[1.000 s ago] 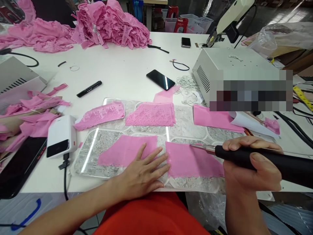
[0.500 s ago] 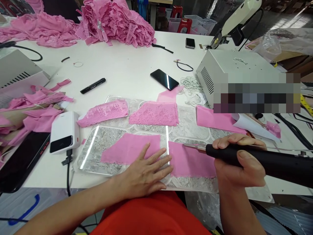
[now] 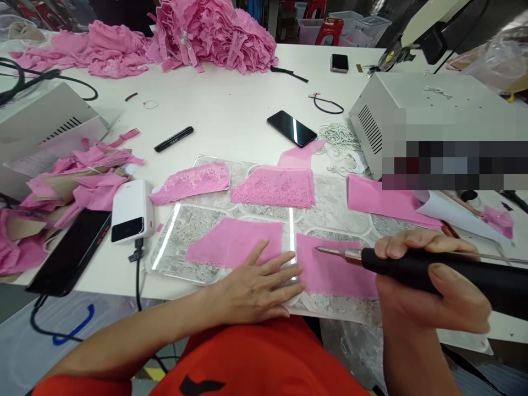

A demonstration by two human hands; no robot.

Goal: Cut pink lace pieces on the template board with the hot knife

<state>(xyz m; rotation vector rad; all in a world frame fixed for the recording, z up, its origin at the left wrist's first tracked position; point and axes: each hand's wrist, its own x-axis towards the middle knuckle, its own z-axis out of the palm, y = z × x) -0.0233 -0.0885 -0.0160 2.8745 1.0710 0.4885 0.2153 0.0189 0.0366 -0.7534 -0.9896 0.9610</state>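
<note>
Nearing left hand [image 3: 258,289], black-handled tool [image 3: 410,269]

Black-handled tool [image 3: 408,269]: rear runs off our right edge; we can't tell whether its tip touches the right pink panel [image 3: 330,278]. Left hand [image 3: 258,291] covers part of the left pink panel [image 3: 235,242]. Right grey box [image 3: 404,91]: front pixelated. Pink pile [image 3: 214,38] clipped up top.

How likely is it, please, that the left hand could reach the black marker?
Probably yes: the left hand lies spread, grasping nothing, and only flat things, like the leftmost lace piece, lie between it and the black marker.
</note>
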